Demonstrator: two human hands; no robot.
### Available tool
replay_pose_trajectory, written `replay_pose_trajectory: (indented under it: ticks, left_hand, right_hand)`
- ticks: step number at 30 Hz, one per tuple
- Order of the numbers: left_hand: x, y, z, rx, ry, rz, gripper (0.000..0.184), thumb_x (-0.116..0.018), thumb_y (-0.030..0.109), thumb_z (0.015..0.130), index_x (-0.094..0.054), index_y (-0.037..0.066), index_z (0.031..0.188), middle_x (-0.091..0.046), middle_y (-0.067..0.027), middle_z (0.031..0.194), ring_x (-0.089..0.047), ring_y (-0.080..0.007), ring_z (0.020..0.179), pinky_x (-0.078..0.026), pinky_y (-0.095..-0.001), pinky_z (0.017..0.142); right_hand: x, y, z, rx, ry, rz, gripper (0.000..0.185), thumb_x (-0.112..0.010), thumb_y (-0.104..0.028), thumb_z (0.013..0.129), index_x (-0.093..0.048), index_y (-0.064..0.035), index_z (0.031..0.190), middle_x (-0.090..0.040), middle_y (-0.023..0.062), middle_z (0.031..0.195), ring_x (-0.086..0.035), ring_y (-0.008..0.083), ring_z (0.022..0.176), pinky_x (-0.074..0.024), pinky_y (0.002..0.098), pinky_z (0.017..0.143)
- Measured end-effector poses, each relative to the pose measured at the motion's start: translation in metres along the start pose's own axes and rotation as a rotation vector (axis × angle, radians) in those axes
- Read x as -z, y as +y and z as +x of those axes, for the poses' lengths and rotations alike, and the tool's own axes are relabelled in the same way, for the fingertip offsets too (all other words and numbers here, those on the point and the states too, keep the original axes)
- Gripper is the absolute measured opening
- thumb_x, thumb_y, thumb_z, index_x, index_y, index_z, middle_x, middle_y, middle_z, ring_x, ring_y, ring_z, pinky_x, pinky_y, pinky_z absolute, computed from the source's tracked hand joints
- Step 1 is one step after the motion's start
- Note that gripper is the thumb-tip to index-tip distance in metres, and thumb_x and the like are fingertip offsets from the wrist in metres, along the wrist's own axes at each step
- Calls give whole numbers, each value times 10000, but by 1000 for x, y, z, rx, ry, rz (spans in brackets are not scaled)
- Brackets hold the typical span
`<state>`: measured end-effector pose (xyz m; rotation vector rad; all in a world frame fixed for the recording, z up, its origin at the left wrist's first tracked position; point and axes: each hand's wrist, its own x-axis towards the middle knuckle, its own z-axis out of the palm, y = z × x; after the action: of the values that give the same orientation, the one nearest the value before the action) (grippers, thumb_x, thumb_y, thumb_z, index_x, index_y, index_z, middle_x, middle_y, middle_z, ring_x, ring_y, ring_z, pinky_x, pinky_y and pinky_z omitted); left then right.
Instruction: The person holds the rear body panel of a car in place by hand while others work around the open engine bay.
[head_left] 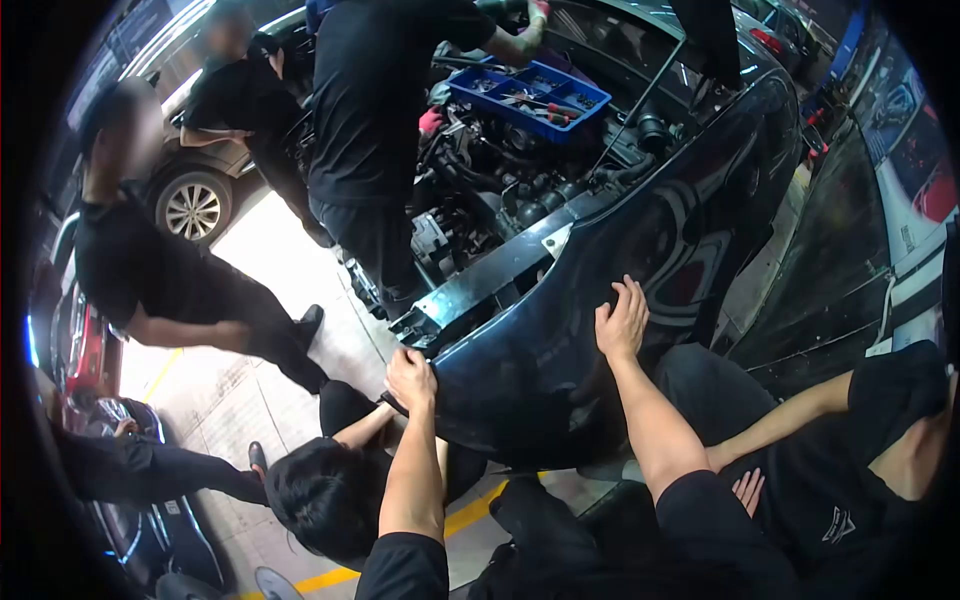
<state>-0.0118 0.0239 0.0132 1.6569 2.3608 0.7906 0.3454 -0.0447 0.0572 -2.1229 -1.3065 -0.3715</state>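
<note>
My left hand (411, 380) is closed over the front edge of a dark blue car fender panel (520, 370), its fingers curled around the rim. Against the outer face of the same panel, my right hand (623, 318) rests with its fingers spread and nothing held. Inward of the panel lies the exposed engine bay (500, 180), with a metal crossbar (490, 262) along its front. A blue divided tray (527, 95) with tools and small parts sits over the engine.
One person in black (365, 120) leans over the engine. Another crouches beside my left arm, dark hair (315, 495) showing. A seated person (830, 440) is at my right. More people stand at the left, near a car wheel (193, 207). Yellow lines (470, 515) mark the floor.
</note>
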Motion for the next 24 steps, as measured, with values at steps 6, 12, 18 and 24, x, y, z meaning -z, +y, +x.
replay_pose_trajectory:
  ticks: [6, 12, 18, 24]
  left_hand:
    - [1, 5, 1, 0, 23, -85, 233, -516, 270, 878, -656, 85, 857, -676, -168, 874, -609, -373, 884, -421, -492, 814]
    - [7, 9, -1, -2, 21, -67, 256, -506, 269, 877, -656, 62, 858, -669, -202, 853, -615, -401, 859, -439, -502, 800]
    - [17, 19, -4, 25, 6, -52, 224, -510, 249, 862, -661, 87, 828, -684, -154, 849, -609, -363, 866, -420, -489, 825]
    - [6, 8, -3, -13, 61, -35, 216, -521, 235, 849, -686, 97, 826, -690, -174, 815, -631, -386, 807, -425, -493, 762]
  right_hand:
    - [-5, 0, 10, 5, 44, 21, 398, -595, -139, 810, -550, -90, 1202, -496, 125, 1387, -431, 339, 1329, -336, 486, 1100]
    - [-3, 1, 4, 1, 12, -4, 400, -599, -133, 809, -535, -83, 1201, -489, 127, 1392, -423, 339, 1333, -330, 488, 1101]
    - [-4, 2, 4, -16, -18, -1, 416, -595, -154, 819, -524, -91, 1224, -480, 127, 1405, -403, 331, 1352, -313, 483, 1119]
    - [-4, 3, 3, -6, -2, -8, 399, -588, -154, 830, -527, -91, 1220, -479, 120, 1407, -400, 318, 1356, -305, 471, 1123]
